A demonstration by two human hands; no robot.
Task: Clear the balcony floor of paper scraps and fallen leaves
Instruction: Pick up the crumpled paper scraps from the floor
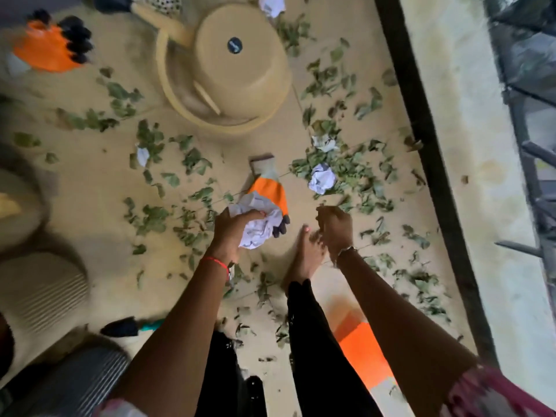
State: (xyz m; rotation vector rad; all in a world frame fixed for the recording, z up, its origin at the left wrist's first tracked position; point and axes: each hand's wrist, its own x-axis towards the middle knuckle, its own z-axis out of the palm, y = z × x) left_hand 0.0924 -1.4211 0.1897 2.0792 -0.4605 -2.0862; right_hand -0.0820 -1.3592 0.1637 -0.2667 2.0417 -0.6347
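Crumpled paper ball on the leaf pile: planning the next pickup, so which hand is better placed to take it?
Right, probably. The right hand is close to the paper ball, while the left hand is farther away and grips a wad of crumpled paper.

Tub (228, 70): tan, tipped, base sticker showing.
Glove (269, 188): orange, lying mid-frame.
Second glove (48, 46): orange, dark fingertips, far-left corner.

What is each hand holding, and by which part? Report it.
The left hand grips a crumpled paper wad round its left side. The right hand is curled and blurred; whether it holds anything cannot be told.
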